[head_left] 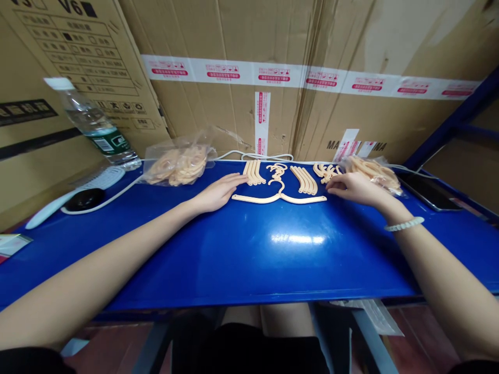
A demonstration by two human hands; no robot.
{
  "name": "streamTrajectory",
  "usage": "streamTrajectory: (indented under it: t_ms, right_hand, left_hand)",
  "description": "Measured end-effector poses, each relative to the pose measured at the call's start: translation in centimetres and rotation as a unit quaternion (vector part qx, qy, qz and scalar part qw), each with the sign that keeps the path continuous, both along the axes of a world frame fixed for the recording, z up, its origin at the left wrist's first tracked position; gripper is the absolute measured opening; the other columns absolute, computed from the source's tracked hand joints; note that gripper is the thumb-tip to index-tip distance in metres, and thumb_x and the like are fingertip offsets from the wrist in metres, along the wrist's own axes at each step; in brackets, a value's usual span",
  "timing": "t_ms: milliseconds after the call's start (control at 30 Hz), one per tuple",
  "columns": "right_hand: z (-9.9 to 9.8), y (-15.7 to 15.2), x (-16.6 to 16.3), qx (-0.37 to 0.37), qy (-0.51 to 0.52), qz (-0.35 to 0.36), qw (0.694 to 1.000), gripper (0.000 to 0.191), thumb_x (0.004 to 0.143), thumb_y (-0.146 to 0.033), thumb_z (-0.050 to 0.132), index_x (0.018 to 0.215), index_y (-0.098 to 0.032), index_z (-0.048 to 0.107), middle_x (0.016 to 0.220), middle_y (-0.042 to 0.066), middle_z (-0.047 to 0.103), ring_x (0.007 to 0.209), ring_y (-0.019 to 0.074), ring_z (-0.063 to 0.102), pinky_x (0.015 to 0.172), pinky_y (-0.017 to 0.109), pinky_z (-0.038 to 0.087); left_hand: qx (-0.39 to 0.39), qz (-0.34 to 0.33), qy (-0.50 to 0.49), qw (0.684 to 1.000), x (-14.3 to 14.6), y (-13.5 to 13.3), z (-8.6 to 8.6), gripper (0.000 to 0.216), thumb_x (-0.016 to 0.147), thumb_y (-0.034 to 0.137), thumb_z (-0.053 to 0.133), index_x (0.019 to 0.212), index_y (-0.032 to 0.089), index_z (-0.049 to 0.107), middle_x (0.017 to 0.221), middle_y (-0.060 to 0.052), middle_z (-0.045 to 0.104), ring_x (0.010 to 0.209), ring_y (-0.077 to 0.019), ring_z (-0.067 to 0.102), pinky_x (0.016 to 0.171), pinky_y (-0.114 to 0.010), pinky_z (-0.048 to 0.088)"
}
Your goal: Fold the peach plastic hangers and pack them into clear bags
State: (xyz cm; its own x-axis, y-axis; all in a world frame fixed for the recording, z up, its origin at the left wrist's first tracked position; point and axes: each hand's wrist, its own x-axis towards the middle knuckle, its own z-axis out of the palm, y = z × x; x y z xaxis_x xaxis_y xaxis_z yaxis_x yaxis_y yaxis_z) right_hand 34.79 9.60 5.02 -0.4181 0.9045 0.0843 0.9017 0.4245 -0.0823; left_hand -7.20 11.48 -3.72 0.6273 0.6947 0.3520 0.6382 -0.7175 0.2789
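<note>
A beige plastic hanger [279, 198] lies assembled on the blue table [249, 249], its hook pointing away from me. My left hand [220, 190] rests flat and open at the hanger's left end, fingertips beside a row of curved beige pieces [253, 172]. My right hand [353, 187] hovers at the hanger's right end, fingers loosely curled, touching small beige hook parts [326, 171]. Another row of curved arm pieces [304, 179] lies between the hands, with loose hook pieces [276, 170] behind the hanger.
Two clear bags of beige parts sit at the back: one on the left [179, 163], one on the right [375, 171]. A water bottle [93, 124], a white handheld fan [74, 195] and a phone [427, 189] lie at the sides. Cardboard boxes [273, 72] wall the rear.
</note>
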Motion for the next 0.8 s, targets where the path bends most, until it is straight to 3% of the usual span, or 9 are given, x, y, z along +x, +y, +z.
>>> streamTrajectory:
  t_ms: [267, 500, 633, 800]
  right_hand:
    - [-0.3, 0.2, 0.2, 0.011, 0.020, 0.007, 1.000, 0.018, 0.082, -0.027, 0.058, 0.083, -0.018, 0.074, 0.082, 0.006, 0.078, 0.071, 0.0218, 0.071, 0.068, 0.030, 0.052]
    - [-0.6, 0.1, -3.3, 0.060, 0.187, 0.039, 0.980, 0.027, 0.087, -0.033, 0.057, 0.101, -0.016, 0.073, 0.089, 0.009, 0.077, 0.082, 0.0233, 0.072, 0.074, 0.032, 0.054]
    - [-0.2, 1.9, -7.1, 0.059, 0.123, 0.068, 0.988, 0.028, 0.091, -0.025, 0.056, 0.111, -0.014, 0.072, 0.097, 0.010, 0.077, 0.087, 0.0215, 0.072, 0.078, 0.029, 0.052]
    - [0.1, 5.4, -10.7, 0.057, 0.053, 0.069, 0.995, 0.024, 0.088, -0.021, 0.061, 0.106, -0.016, 0.076, 0.098, 0.012, 0.078, 0.089, 0.0245, 0.070, 0.078, 0.030, 0.048]
  left_hand:
    - [0.010, -0.004, -0.006, 1.000, 0.1, 0.0, -0.1, 0.049, 0.098, 0.018, 0.035, 0.144, 0.018, 0.053, 0.151, -0.010, 0.053, 0.144, -0.0258, 0.044, 0.121, -0.053, 0.034]
    - [0.049, -0.012, -0.043, 0.998, 0.4, -0.7, 0.5, 0.040, 0.099, 0.019, 0.040, 0.134, 0.020, 0.059, 0.135, -0.012, 0.064, 0.127, -0.0268, 0.055, 0.111, -0.053, 0.043]
    - [0.047, -0.012, -0.058, 0.997, 0.5, -1.0, 0.8, 0.033, 0.099, 0.019, 0.043, 0.126, 0.020, 0.063, 0.127, -0.011, 0.066, 0.120, -0.0264, 0.058, 0.108, -0.050, 0.044]
    - [0.047, -0.007, -0.070, 0.996, 0.5, -0.9, 0.7, 0.027, 0.099, 0.022, 0.046, 0.115, 0.021, 0.069, 0.120, -0.011, 0.064, 0.112, -0.0258, 0.059, 0.103, -0.048, 0.046]
